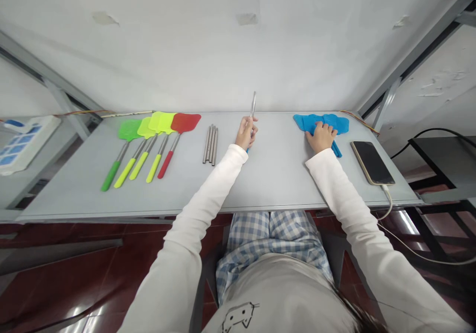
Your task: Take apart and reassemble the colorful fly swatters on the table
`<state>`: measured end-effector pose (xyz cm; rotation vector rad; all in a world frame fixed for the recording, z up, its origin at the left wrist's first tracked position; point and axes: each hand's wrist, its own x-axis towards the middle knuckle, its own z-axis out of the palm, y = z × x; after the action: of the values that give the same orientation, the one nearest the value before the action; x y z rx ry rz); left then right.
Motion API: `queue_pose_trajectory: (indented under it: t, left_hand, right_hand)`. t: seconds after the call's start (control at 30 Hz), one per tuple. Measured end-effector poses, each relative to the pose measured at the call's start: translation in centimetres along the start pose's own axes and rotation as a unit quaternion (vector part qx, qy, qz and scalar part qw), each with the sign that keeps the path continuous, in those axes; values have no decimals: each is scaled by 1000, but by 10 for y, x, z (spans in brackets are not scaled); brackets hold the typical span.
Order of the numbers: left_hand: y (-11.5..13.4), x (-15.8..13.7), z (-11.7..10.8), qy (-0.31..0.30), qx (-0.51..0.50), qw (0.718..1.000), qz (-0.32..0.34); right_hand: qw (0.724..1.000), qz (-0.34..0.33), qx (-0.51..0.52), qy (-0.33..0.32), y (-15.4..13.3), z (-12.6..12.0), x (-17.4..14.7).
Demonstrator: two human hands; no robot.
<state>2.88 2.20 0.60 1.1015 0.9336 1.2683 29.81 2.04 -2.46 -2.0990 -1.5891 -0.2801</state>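
My left hand (246,132) is closed around a fly swatter rod, whose silver metal tube (253,104) points up and away; a bit of blue handle shows below the fingers. Over on the right, my right hand (323,136) has its fingers bent over a pile of blue fly swatter heads (340,123), thumb on the left side. Its palm hides part of the pile. Blue handles (336,148) stick out beneath that hand. Several loose metal tubes (210,145) lie side by side to the left of my left hand.
At the left lie several fly swatters: a green one (110,175), yellow ones (154,168) and a red one (165,164). A phone (372,162) with a white cable (386,194) rests near the right edge of the grey table (275,184). A wall stands behind.
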Motion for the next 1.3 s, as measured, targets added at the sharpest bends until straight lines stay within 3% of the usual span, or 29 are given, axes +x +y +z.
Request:
queue_pose_trajectory:
  t: [0.1,0.2,0.3,0.37,0.47,0.57,0.63,0.7,0.8,0.93,1.07,1.13,1.3]
  left_hand:
    - [1,-4,-4,21,99,994,51]
    - [0,-11,-6,-10,209,974,83]
    - [-3,-17,-4,-60,282,952,101]
    - [-5,-18,-2,-80,319,938,114]
    - [-5,-18,-2,-82,352,922,134]
    - [-6,-16,-5,-64,355,920,152]
    - [-7,-15,-7,-64,379,908,164]
    - [-9,-15,-8,-71,418,889,176]
    - [-11,-15,-7,-72,453,869,184]
    - [-9,-16,-5,-71,491,851,174]
    - [-5,-18,-4,-76,591,784,171]
    - [-5,-18,-4,-75,614,766,178]
    - [-5,-17,-5,-70,628,752,185]
  right_hand:
    - [1000,12,-3,-7,-10,-18,0]
    - [996,24,40,70,-17,-35,2]
    - [974,35,163,155,-18,-39,5]
    - [941,58,288,169,-18,-34,7]
    - [850,150,493,111,-18,-20,10]
    - [713,251,654,-4,-23,-12,9]
    - [632,278,720,-72,-28,-14,4]
    - [577,286,754,-126,-34,-18,-1]
    - [529,294,775,-182,-42,-22,-8]
    - [506,307,784,-186,-48,-19,-11]
    - [509,280,794,-180,-48,-16,-10]
    - [514,262,796,-181,-47,-16,-10]
    - [525,246,795,-177,-48,-17,-11]
